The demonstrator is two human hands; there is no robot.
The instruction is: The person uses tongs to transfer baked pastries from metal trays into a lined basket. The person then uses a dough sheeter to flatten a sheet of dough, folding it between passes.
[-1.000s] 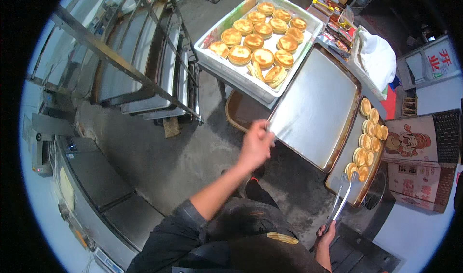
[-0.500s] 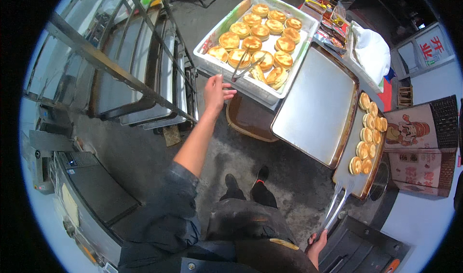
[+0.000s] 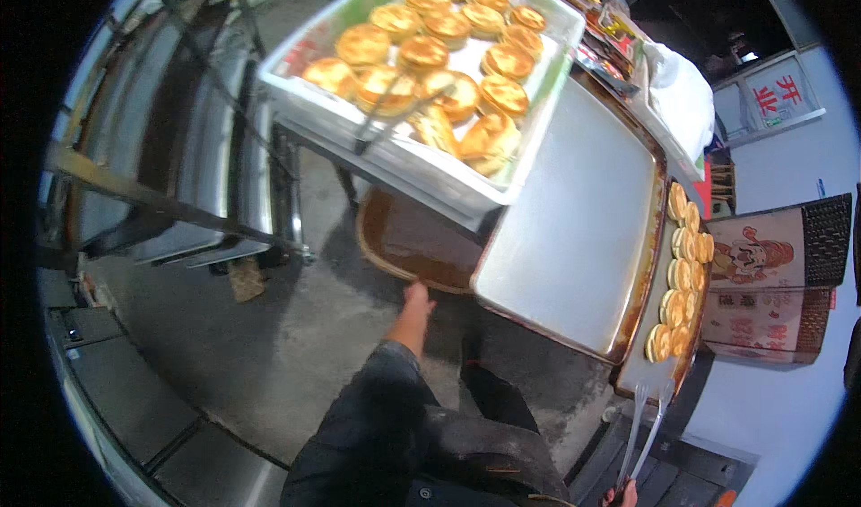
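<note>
My right hand [image 3: 621, 494] grips a pair of metal tongs [image 3: 641, 444] at the lower edge. Their ends reach up to the near edge of a baking tray [image 3: 639, 374] carrying rows of round golden pastries [image 3: 674, 305]. My left hand [image 3: 415, 314] hangs low beside a brown tray [image 3: 421, 247]; its fingers are blurred and mostly turned away. Above it, a white plastic crate [image 3: 368, 139] holds several more golden pastries [image 3: 421, 52]. Another pair of tongs [image 3: 386, 126] leans inside the crate's near side.
A bare metal baking tray [image 3: 574, 229] lies between crate and pastry tray. On the left stands a metal rack [image 3: 161, 198] with trays. Packaged goods [image 3: 610, 45] and a white bag [image 3: 679, 99] sit at the back right. A printed carton [image 3: 762, 283] stands right.
My left hand has dropped from beside the crate's near edge to near the brown tray. The view has shifted, and the crate appears closer. My right hand still holds the tongs, now lower in view.
</note>
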